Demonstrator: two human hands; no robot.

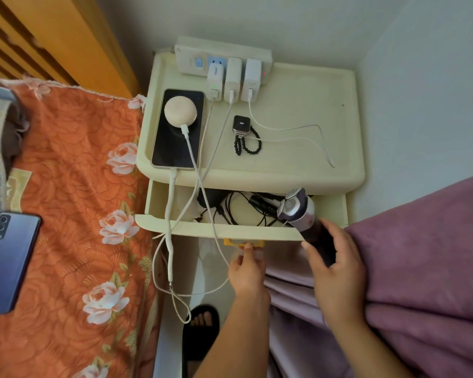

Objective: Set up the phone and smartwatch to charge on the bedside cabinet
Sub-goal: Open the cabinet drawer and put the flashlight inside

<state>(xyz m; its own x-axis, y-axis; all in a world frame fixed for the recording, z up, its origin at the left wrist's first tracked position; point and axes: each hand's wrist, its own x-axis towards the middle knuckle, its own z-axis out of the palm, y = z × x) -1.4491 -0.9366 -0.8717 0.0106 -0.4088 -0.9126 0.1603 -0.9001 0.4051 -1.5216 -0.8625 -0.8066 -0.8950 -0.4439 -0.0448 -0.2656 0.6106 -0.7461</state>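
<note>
here a shaver (301, 211) is gripped by the right hand (336, 268) above the drawer (159, 211); the left hand's (247, 271) fingers (247, 248) touch its handle (243, 243), holding nothing.

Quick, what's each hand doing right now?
Left hand: holding nothing, one fingertip on the orange drawer handle.
Right hand: closed around the electric shaver.

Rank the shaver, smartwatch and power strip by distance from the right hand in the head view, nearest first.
1. Shaver: gripped in the right hand, over the open drawer.
2. Smartwatch: mid cabinet top, beyond the drawer.
3. Power strip: at the back, against the wall.
</note>
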